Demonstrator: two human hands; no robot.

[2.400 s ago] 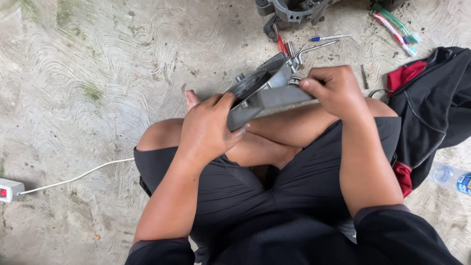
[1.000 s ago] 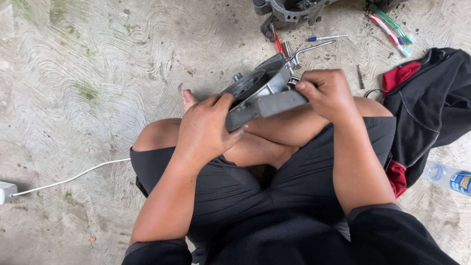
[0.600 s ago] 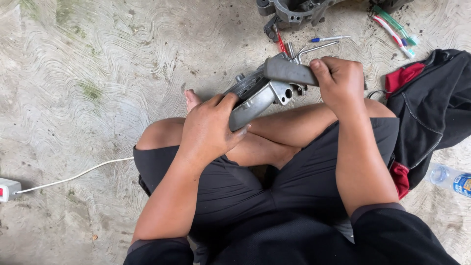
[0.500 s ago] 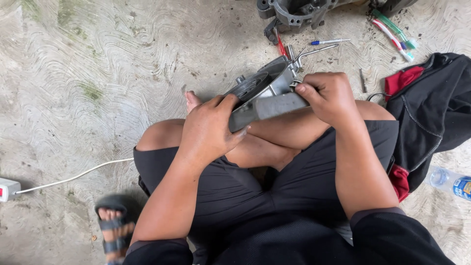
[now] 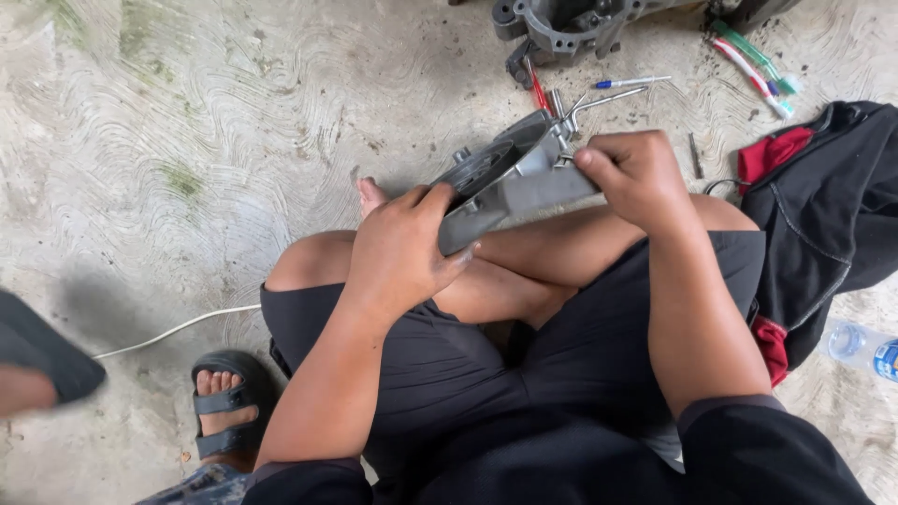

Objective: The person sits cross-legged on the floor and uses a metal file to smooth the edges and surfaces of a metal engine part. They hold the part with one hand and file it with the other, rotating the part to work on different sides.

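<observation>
Both hands hold 1 grey metal part [image 5: 505, 182] above the crossed legs. The left hand [image 5: 402, 248] wraps its low end. The right hand [image 5: 636, 178] pinches its top end.

A grey cast-metal housing part [image 5: 510, 178] is held tilted above the crossed legs, its long flat edge facing the person. The left hand [image 5: 402, 248] grips its lower near end, thumb over the edge; the right hand [image 5: 636, 173] pinches the upper far end. Between the grips shows a round recessed opening, and beyond the right-hand grip a thin bent metal rod juts out.
</observation>
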